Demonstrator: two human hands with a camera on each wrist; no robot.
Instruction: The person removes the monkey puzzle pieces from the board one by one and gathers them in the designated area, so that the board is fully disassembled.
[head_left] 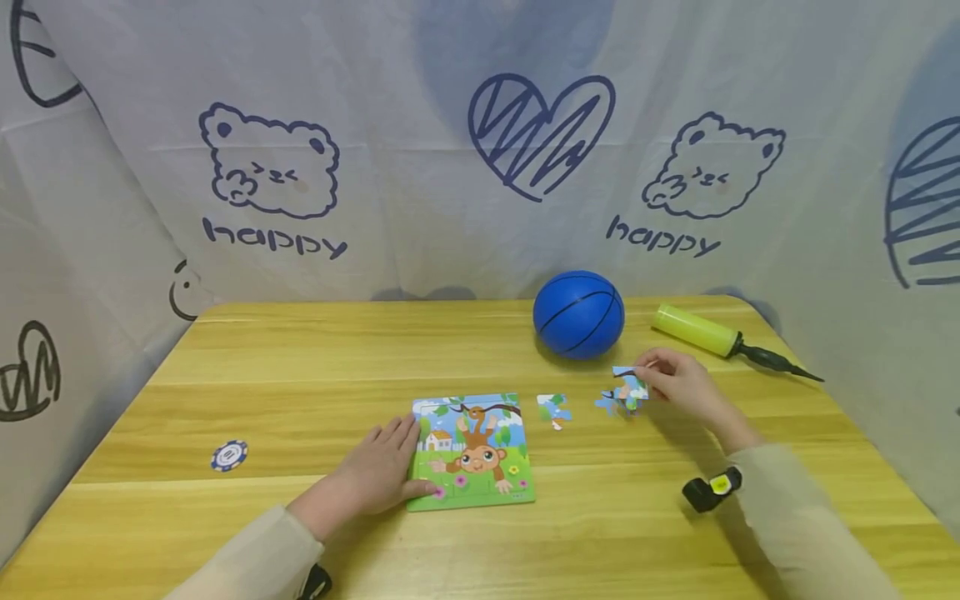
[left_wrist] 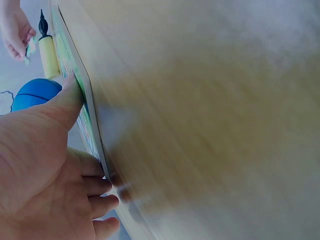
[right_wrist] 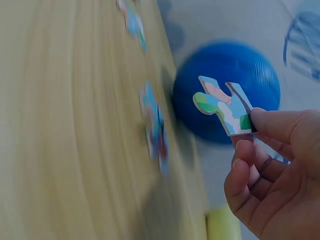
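Observation:
The left hand (head_left: 378, 471) lies at the left edge of a square puzzle board (head_left: 480, 454) printed with a hanging monkey. Its thumb rests on the board's face while relaxed fingers lie along the side, as the left wrist view also shows. Above the table, the right hand (head_left: 686, 392) pinches a jigsaw piece (right_wrist: 227, 107) between thumb and fingers; sky, white and green patches show on it. Below that piece, partly covered in the head view, more puzzle piece (head_left: 604, 405) shows on the table. Another loose puzzle piece (head_left: 553, 408) lies just right of the board.
A blue ball (head_left: 579, 315) sits near the table's back edge. Right of it lies a yellow hand pump (head_left: 697, 331) with a black nozzle. A blue-and-white poker chip (head_left: 228, 455) is on the left of the wooden table (head_left: 315, 358). A printed cloth hangs behind.

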